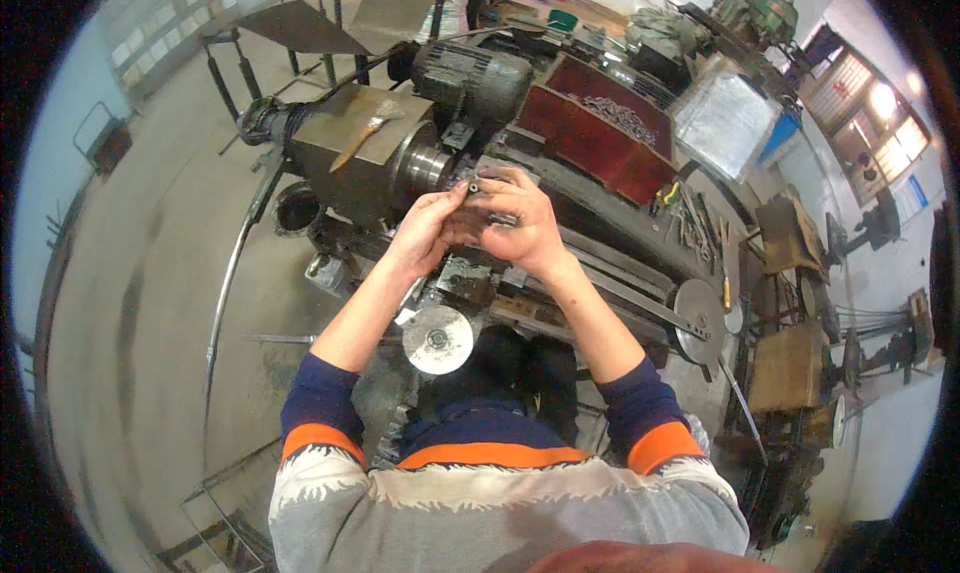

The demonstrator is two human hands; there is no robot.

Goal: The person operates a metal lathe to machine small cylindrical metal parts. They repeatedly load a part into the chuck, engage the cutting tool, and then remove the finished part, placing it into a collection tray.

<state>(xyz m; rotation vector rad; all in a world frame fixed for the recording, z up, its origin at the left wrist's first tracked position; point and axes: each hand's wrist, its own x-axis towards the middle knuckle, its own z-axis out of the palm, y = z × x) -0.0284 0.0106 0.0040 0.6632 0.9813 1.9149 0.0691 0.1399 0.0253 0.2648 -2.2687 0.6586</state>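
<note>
Both of my hands meet in front of the lathe's round metal chuck (428, 163). Between their fingertips is a small dark metal piece with a round hole in its end (474, 187). My left hand (430, 231) pinches it from the left. The fingers of my right hand (528, 223) curl around it from the other side, and they look dark with grime. Another bit of dark metal shows by the right palm, too small to name. Below the hands are the machine's tool block (466, 279) and a pale round handwheel (437, 340).
A wooden-handled brush (358, 143) lies on the headstock (340, 173). Behind stands a motor (475, 81). A dark red bin (570, 138) holds many small metal pieces. To the right are hand tools (700, 228), a metal disc (699, 321) and a silvery sheet-covered box (728, 113).
</note>
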